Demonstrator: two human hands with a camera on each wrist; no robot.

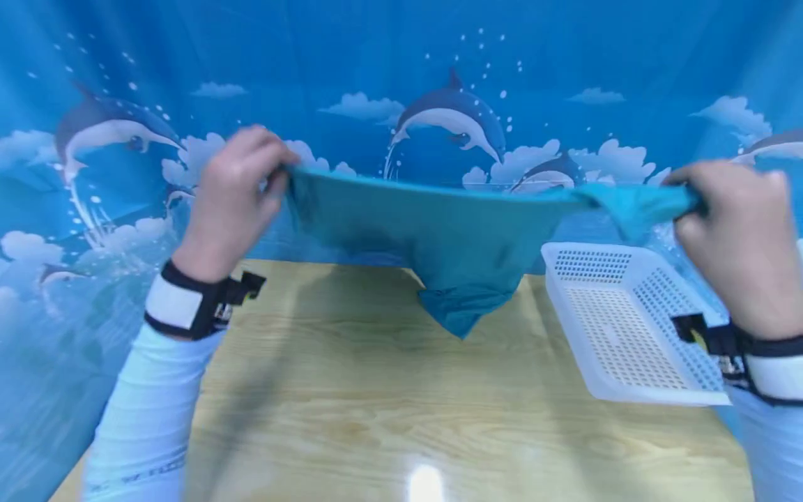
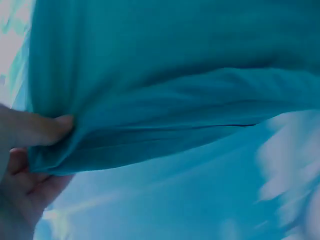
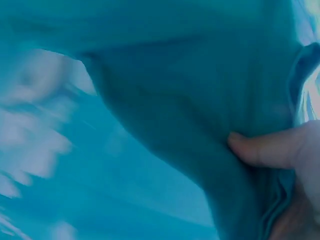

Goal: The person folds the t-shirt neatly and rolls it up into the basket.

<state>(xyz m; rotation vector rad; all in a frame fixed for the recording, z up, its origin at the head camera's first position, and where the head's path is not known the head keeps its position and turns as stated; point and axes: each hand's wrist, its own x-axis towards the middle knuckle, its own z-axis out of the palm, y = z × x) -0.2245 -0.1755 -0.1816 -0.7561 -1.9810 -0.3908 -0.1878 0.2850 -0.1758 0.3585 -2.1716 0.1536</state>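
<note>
"Head view?"
"Left hand (image 1: 233, 194) and right hand (image 1: 746, 233) pinch the cloth (image 1: 426, 226) above the bench (image 1: 389, 390), likely apart to pull its top edge taut. Two hands, one cloth, one basket (image 1: 567, 335)."
"Left wrist?"
"Thumb and fingers pinch one end."
"Right wrist?"
"The other end, folded, pinched too."

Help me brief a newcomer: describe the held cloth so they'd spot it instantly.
Find the wooden table before the dolphin-printed backdrop. Above it, the cloth hangs between the left grip and right grip. It is plain teal, unlike the patterned backdrop and white basket.
</note>
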